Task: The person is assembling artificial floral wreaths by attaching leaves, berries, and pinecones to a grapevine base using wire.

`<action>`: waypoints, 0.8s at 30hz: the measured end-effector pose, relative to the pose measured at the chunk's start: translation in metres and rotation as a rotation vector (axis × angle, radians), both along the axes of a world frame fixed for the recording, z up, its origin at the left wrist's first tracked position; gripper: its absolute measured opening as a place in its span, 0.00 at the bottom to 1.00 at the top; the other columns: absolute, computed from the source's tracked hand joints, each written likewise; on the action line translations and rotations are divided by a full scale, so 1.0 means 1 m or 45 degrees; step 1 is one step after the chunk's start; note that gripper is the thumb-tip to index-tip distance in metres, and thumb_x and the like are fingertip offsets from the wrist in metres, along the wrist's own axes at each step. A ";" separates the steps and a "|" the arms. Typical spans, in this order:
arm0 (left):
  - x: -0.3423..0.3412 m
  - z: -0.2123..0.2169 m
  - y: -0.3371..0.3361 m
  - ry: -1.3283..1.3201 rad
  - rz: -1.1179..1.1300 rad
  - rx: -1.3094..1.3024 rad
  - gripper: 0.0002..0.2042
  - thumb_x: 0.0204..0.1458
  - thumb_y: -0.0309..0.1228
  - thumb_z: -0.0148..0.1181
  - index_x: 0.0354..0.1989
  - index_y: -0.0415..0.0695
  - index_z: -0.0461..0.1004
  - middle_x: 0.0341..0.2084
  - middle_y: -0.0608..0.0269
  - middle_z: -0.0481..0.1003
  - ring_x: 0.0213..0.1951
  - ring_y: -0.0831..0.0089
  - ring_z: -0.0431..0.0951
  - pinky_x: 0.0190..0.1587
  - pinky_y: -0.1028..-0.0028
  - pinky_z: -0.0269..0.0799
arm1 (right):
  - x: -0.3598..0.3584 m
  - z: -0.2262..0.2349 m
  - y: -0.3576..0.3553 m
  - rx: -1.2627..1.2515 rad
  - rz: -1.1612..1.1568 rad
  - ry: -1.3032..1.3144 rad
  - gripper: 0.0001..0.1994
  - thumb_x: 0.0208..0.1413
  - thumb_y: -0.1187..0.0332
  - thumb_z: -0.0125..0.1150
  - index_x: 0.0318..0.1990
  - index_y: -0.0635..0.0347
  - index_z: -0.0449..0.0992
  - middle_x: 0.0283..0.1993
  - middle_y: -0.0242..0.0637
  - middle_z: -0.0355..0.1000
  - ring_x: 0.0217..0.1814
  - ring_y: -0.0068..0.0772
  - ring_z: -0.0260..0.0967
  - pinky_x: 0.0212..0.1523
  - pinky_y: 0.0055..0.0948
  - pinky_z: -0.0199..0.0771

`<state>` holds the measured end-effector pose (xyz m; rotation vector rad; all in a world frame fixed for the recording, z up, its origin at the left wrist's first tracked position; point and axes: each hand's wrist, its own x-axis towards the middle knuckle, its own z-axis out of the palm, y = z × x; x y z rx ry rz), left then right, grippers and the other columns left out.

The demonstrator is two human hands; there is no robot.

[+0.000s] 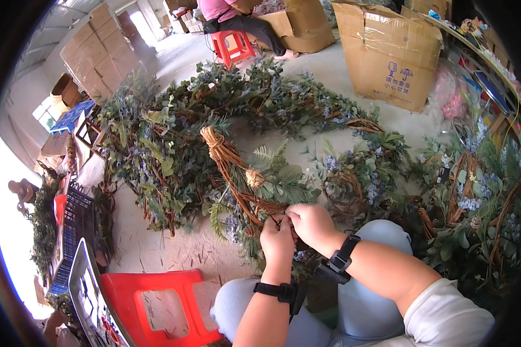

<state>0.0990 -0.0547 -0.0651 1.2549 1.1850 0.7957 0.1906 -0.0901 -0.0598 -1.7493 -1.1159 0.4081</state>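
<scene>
Over my knees, a twig wreath [228, 168] is tilted up, its top bound with tan cord [213, 139]. It carries fern, pine sprigs, blue blossoms and a pale cone-like piece [254, 177]. At its lower vines, my left hand [276, 240] is closed in a pinch, with a thin dark strip [279, 224] showing at the fingertips. Right beside it, my right hand [314, 224] is also closed, fingertips against the same spot; what it pinches is hidden. Dark bands circle both wrists.
Finished-looking greenery wreaths [156, 144] pile up ahead, with more wreaths [474, 196] at right. A red stool [197, 289] stands at lower left, beside a tray [90, 295] and a blue crate [78, 225]. Farther off are a large carton [388, 58] and a seated person [226, 11].
</scene>
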 end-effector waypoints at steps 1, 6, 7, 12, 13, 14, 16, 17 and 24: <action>0.000 -0.001 0.001 -0.002 0.002 -0.001 0.06 0.53 0.27 0.53 0.32 0.37 0.70 0.14 0.65 0.71 0.15 0.82 0.69 0.17 0.80 0.65 | 0.001 0.000 0.000 0.053 0.045 -0.201 0.05 0.47 0.71 0.52 0.25 0.61 0.73 0.21 0.47 0.70 0.24 0.50 0.69 0.26 0.41 0.67; 0.001 -0.003 0.002 -0.062 0.061 -0.009 0.06 0.52 0.28 0.53 0.32 0.37 0.70 0.15 0.65 0.71 0.15 0.82 0.69 0.17 0.79 0.65 | 0.001 0.003 0.001 0.014 0.086 -0.400 0.06 0.46 0.71 0.52 0.22 0.60 0.72 0.19 0.47 0.68 0.22 0.52 0.67 0.25 0.44 0.67; 0.001 -0.002 0.002 -0.063 0.062 -0.011 0.06 0.52 0.28 0.53 0.32 0.37 0.70 0.15 0.65 0.71 0.15 0.82 0.69 0.17 0.79 0.65 | 0.001 0.002 0.001 0.012 0.104 -0.455 0.06 0.46 0.70 0.52 0.21 0.59 0.72 0.18 0.47 0.68 0.22 0.52 0.67 0.25 0.44 0.67; 0.001 0.003 0.000 -0.031 0.033 -0.018 0.06 0.52 0.28 0.53 0.31 0.36 0.70 0.15 0.65 0.71 0.16 0.82 0.69 0.18 0.80 0.66 | 0.004 0.004 -0.001 0.046 0.127 -0.432 0.06 0.46 0.70 0.51 0.22 0.59 0.72 0.18 0.47 0.68 0.22 0.52 0.66 0.26 0.45 0.67; 0.000 0.003 0.001 -0.031 0.036 -0.018 0.06 0.52 0.28 0.53 0.31 0.36 0.70 0.15 0.65 0.71 0.16 0.82 0.69 0.18 0.80 0.66 | 0.005 0.004 -0.001 0.054 0.159 -0.397 0.06 0.47 0.70 0.51 0.23 0.60 0.73 0.19 0.47 0.68 0.23 0.53 0.67 0.26 0.45 0.67; 0.000 0.001 0.002 -0.041 0.034 -0.035 0.06 0.53 0.28 0.53 0.31 0.37 0.70 0.15 0.65 0.71 0.16 0.82 0.69 0.18 0.80 0.66 | 0.005 0.006 -0.001 0.055 0.162 -0.397 0.06 0.47 0.70 0.51 0.23 0.60 0.73 0.19 0.47 0.68 0.23 0.53 0.67 0.26 0.45 0.67; 0.000 0.000 0.001 -0.052 0.032 -0.054 0.06 0.53 0.28 0.53 0.31 0.37 0.70 0.15 0.65 0.71 0.16 0.82 0.70 0.18 0.80 0.66 | 0.007 0.011 -0.005 -0.072 0.242 -0.338 0.06 0.48 0.70 0.52 0.28 0.61 0.74 0.25 0.48 0.70 0.28 0.51 0.69 0.28 0.41 0.69; 0.000 0.001 0.000 -0.033 0.019 -0.042 0.06 0.53 0.28 0.53 0.31 0.37 0.70 0.15 0.65 0.72 0.16 0.82 0.70 0.18 0.80 0.66 | 0.008 0.011 -0.005 -0.074 0.243 -0.338 0.06 0.48 0.70 0.52 0.28 0.61 0.74 0.25 0.48 0.70 0.28 0.51 0.69 0.28 0.41 0.69; 0.003 0.004 -0.001 0.002 -0.005 0.007 0.06 0.53 0.29 0.52 0.32 0.38 0.71 0.15 0.65 0.72 0.16 0.82 0.70 0.18 0.80 0.66 | 0.007 0.012 -0.006 -0.123 0.181 -0.269 0.08 0.49 0.70 0.52 0.32 0.61 0.76 0.29 0.48 0.72 0.31 0.50 0.70 0.30 0.37 0.70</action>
